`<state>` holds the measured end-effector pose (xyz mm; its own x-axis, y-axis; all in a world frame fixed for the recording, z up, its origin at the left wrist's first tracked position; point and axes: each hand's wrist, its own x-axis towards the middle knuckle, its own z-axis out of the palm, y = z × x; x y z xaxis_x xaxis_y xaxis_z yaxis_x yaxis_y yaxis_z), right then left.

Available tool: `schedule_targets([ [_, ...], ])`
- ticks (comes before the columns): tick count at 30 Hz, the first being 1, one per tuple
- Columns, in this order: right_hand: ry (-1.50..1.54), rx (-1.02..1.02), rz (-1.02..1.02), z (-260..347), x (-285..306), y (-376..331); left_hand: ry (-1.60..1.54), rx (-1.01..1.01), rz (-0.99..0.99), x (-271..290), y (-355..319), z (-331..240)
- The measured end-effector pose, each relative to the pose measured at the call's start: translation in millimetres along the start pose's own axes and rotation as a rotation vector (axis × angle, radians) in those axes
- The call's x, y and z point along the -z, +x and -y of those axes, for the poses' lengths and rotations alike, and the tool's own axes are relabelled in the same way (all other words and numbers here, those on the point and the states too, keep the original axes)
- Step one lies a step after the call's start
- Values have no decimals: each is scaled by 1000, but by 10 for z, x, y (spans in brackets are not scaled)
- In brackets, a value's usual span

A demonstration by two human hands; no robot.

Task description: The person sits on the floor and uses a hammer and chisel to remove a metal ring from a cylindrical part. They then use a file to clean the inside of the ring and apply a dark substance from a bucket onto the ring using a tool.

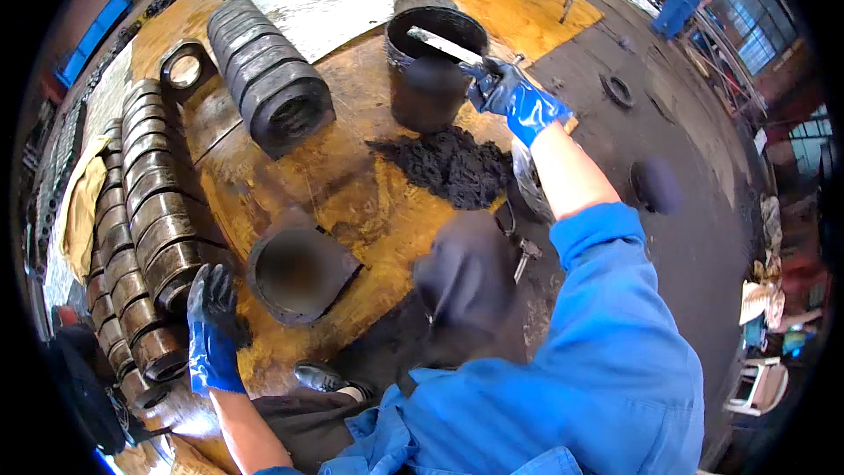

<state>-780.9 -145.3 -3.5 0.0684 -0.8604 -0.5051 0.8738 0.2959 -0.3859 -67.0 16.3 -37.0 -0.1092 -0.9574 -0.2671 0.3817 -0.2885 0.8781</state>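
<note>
Right hand [508, 95] is stretched forward, fingers curled; left hand [213, 321] lower, fingers extended.

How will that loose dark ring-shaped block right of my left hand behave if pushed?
The dark block looks chunky, so it's probably heavy. Its squared corner should discourage rolling. The grimy-looking surface could feel slippery.

Daylight comes through the windows [758, 35] at upper right, yet the floor [703, 237] looks dim. The sheet [286, 13] is nearly washed out, and the left glove [212, 330] and right glove [517, 101] carry shiny glare. Dark blur (soft, like a smudge) veils at least 3 things: ring [341, 271], bucket [424, 92] and knee [466, 273]. Edges bow toward the black rim.
</note>
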Motion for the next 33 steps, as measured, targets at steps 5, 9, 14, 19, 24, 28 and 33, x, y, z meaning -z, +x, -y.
schedule_targets([
  [5,-113,311,-274,-394,879,-1148,-15,9,19,76,-228,-24],
  [9,-731,545,-401,-701,2071,-1945,-10,7,211,471,-250,1],
  [14,-1759,724,-855,-1156,3025,-2125,-73,92,127,623,-162,119],
  [19,-2293,589,-1054,-1537,3961,-2114,-836,345,-4,792,56,291],
  [24,-2328,338,-769,-1824,3562,-2777,-461,282,76,839,-116,301],
  [28,-1848,269,-798,-1624,3141,-3239,11,119,168,621,-254,321],
  [33,-1204,758,-527,-989,3465,-3397,-203,181,-16,762,-92,467],
])
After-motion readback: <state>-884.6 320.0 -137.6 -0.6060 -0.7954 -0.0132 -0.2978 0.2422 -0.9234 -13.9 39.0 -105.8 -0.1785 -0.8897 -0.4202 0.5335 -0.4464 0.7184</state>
